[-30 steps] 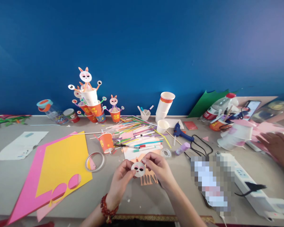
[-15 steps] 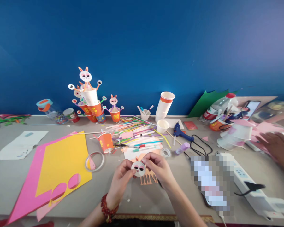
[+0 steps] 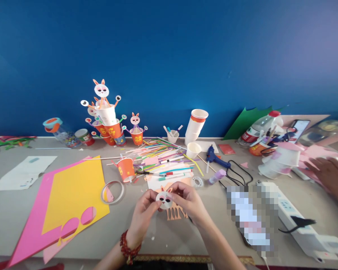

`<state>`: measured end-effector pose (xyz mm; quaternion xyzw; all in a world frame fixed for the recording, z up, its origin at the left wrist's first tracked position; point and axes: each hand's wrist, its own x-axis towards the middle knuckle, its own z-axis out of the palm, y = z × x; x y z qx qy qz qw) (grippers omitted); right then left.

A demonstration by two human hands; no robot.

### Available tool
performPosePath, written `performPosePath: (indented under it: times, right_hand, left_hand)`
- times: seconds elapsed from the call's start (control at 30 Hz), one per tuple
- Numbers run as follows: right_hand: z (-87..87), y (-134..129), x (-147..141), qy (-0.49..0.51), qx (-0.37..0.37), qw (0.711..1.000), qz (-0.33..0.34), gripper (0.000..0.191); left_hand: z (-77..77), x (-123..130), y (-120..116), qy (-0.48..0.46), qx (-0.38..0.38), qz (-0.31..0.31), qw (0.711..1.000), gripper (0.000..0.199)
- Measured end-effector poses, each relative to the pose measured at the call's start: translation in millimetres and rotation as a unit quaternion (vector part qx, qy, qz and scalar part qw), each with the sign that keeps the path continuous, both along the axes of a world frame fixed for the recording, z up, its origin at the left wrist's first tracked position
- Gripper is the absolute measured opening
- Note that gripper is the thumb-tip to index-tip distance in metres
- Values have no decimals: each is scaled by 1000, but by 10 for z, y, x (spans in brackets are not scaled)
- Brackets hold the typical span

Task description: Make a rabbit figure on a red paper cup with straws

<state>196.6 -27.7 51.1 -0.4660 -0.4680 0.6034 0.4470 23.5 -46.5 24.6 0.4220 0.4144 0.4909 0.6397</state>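
A round white bunny face with pink ears and dark eyes is held up near the table's front. My left hand pinches its left edge, a red beaded bracelet round the wrist. My right hand grips its right side, thumb on the face by an ear. Beneath my hands lies an orange cut-out sheet, partly hidden. Behind it are markers and coloured sticks, and an orange paper cup stands to their left.
Yellow paper and a tape ring lie left. Finished bunny cups stand at the back. Right are a blue glue gun, a glue stick, a power strip and another person's hand on pink paper.
My right thumb has moved down and left onto the bunny face, beside its ear. The face has shifted very slightly left.
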Motion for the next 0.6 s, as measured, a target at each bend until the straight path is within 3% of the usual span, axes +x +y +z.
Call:
performPosePath:
  times: [0.6]
  right_hand:
    - [-56,19,-16,-21,-1,1000,8,20]
  left_hand:
    - [19,-5,-7,6,4,-3,1000,24]
